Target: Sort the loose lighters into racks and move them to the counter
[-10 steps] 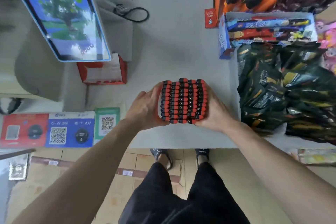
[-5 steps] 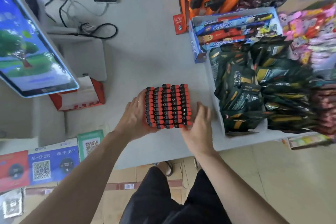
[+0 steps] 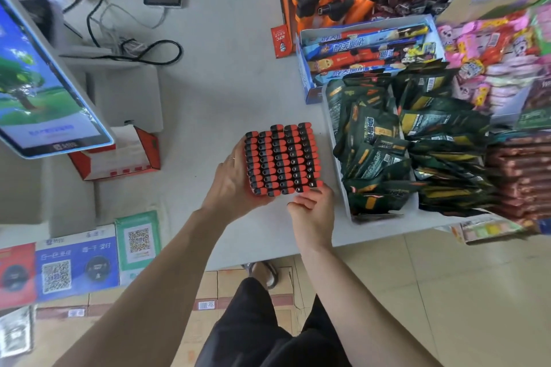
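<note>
While the left hand (image 3: pixel 235 179) grips the filled lighter rack (image 3: pixel 280 159) on the grey counter (image 3: pixel 214 92) and the right hand's (image 3: pixel 311 213) loosely curled fingers just touch its near corner, I'd guess next up is letting go.

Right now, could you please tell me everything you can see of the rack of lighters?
The rack of lighters is a tight block of five rows, all lighters upright with black heads and orange-red bodies. It sits on the pale counter beside a box of dark green packets. The left hand grips its left side; the right hand touches its near right corner.
</note>
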A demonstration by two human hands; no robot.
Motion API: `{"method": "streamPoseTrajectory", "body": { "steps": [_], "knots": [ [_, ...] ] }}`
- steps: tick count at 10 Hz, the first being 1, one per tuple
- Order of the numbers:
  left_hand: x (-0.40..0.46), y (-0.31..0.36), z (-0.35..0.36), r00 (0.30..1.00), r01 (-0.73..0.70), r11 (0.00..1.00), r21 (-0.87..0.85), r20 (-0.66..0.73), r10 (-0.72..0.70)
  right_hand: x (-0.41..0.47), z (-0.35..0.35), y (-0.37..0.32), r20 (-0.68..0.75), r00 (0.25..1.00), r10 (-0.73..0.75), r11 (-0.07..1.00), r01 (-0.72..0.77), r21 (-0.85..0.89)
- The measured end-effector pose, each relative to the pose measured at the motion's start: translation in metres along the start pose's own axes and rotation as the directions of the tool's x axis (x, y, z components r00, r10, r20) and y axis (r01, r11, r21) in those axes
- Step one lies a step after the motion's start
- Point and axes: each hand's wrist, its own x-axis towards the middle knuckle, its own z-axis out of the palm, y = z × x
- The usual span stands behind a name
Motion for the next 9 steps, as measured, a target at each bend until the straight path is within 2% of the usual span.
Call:
{"method": "streamPoseTrajectory", "body": {
  "steps": [2,7,8,9],
  "knots": [
    [0.011,0.016,0.007,0.997,0.072,0.997,0.005,0.002,-0.072,-0.002,-0.006,-0.005,0.033,0.999,0.022,0.996,-0.025,0.082],
    [0.016,0.016,0.022,0.988,0.148,0.987,0.059,0.046,-0.151,0.0,-0.009,-0.005,0.101,0.992,0.069,0.994,-0.076,0.076],
    [0.015,0.023,0.019,0.983,0.173,0.981,0.085,0.043,-0.177,0.0,-0.01,-0.012,0.119,0.989,0.093,0.994,-0.1,0.049],
    [0.012,0.017,0.02,0.971,0.223,0.975,0.014,0.09,-0.223,-0.006,-0.02,-0.014,0.19,0.965,0.179,0.983,-0.169,-0.067]
  ]
}}
